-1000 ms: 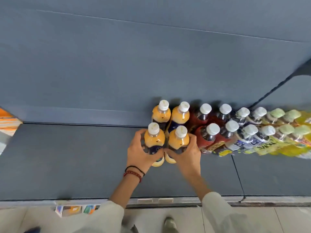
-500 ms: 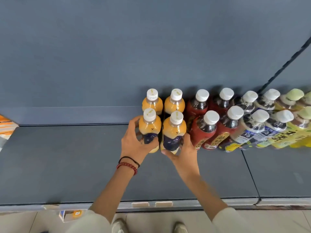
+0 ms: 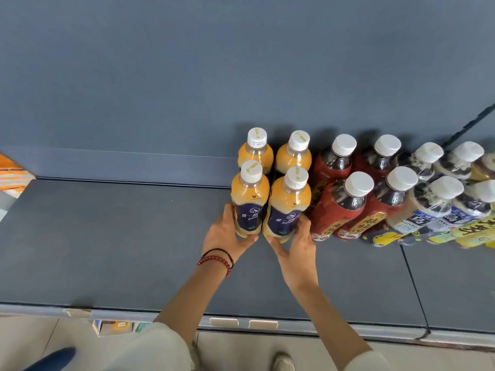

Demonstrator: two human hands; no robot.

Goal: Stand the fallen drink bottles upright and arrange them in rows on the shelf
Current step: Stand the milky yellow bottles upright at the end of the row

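Several drink bottles stand upright in two rows on the grey shelf (image 3: 107,236). At the left end are orange juice bottles with white caps and dark blue labels. My left hand (image 3: 225,234) cups the base of the front left orange bottle (image 3: 249,199). My right hand (image 3: 297,245) cups the base of the front right orange bottle (image 3: 289,207). Two more orange bottles (image 3: 293,152) stand directly behind them. To the right follow red-labelled dark tea bottles (image 3: 340,207), then white-and-blue-labelled bottles (image 3: 431,207), then yellow-labelled ones at the frame's right edge.
The shelf's back wall (image 3: 241,76) rises right behind the rear row. A dark divider seam (image 3: 412,277) crosses the shelf on the right. The front rail (image 3: 241,322) carries price-tag holders. An orange-striped package (image 3: 13,172) sits at the far left edge. Floor tiles and my shoes lie below.
Both hands slid lower on the two front orange bottles, from their sides to their bases. The view shifted, so the bottle rows look closer and further right.
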